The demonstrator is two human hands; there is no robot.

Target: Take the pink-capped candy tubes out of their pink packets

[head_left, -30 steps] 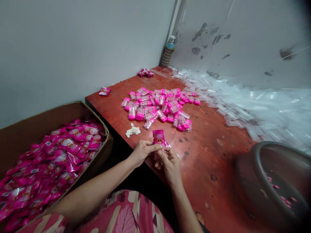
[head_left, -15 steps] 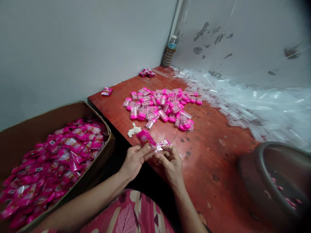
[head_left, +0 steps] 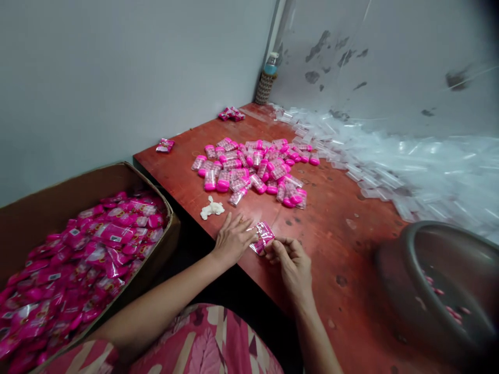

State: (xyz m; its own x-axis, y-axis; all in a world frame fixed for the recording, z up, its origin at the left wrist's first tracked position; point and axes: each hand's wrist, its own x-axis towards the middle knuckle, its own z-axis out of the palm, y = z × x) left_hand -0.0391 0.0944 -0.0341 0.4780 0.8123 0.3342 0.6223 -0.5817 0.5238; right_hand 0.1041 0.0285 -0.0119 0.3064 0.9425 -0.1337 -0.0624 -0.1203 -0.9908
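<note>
A shiny pink wrapper [head_left: 264, 236] lies at the front edge of the red table [head_left: 343, 259]. The fingers of my right hand [head_left: 292, 265] pinch its right corner. My left hand [head_left: 233, 240] rests palm down on the table edge, fingers spread, its fingertips by the wrapper's left side. Just beyond my left hand is a crumpled white lump [head_left: 212, 208]. Farther back lies a pile of small clear containers with pink caps [head_left: 257, 166], filled with small balls.
An open cardboard box [head_left: 170, 221] of pink packets stands at the left. Clear plastic sleeves [head_left: 429, 166] are heaped at the back right, near a dark basin [head_left: 413, 270] holding pink pieces. Pink packets [head_left: 231, 114] and a bottle in a woven holder [head_left: 266, 85] stand along the wall.
The filled pink packet that my left hand held is gone from it, and that hand has opened flat onto the table. My right hand has moved right and down with the wrapper.
</note>
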